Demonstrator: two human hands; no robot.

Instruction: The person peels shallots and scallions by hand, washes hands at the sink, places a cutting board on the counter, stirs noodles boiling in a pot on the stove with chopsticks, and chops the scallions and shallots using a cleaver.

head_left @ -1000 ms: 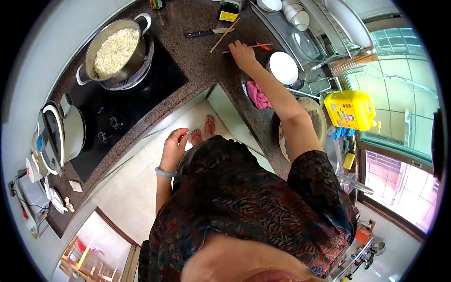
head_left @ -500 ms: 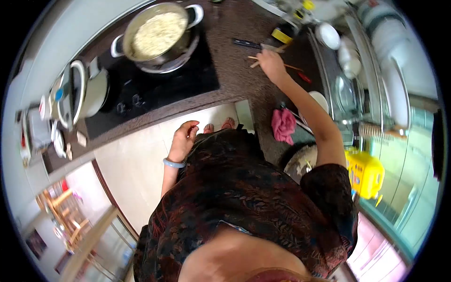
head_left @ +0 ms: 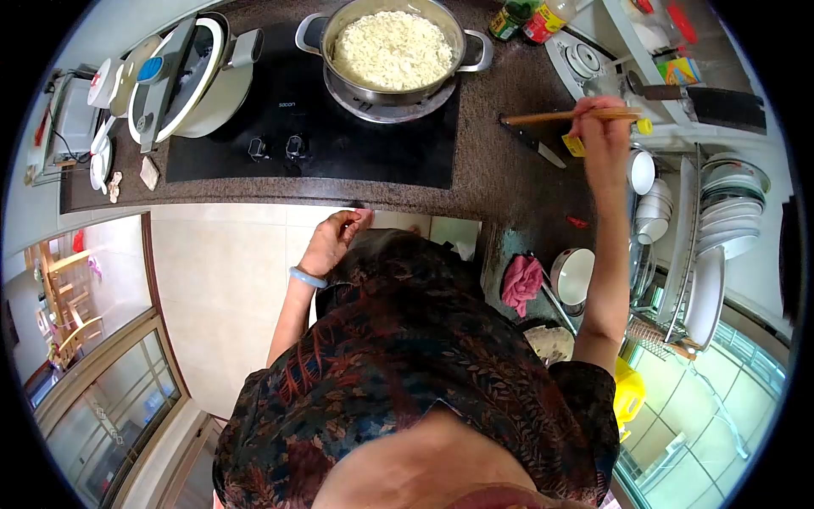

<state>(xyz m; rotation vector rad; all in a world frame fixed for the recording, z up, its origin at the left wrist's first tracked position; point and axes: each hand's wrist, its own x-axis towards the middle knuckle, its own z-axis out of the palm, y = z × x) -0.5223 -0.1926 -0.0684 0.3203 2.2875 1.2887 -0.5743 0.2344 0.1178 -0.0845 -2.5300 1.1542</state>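
My right hand (head_left: 600, 127) is closed around a pair of wooden chopsticks (head_left: 547, 117), held roughly level above the counter with their tips to the left. Below them on the dark counter lies a small knife (head_left: 551, 154) with a black handle. My left hand (head_left: 329, 244), with a pale bracelet at the wrist, hangs in front of the counter edge. Its fingers are loosely curled, and I see nothing in them. On the black stove stands a two-handled steel pot (head_left: 373, 90) filled with pale, noodle-like food (head_left: 394, 47).
A lidded white pot (head_left: 219, 97) stands at the stove's left. To the right are a dish rack (head_left: 688, 246), a pink cloth (head_left: 521, 282), a white bowl (head_left: 573, 276) and a cleaver (head_left: 729, 109). Bottles (head_left: 547, 19) stand at the back.
My right hand has lifted the chopsticks off the counter beside the knife. The camera view has turned, and my left hand stays low by the counter edge.
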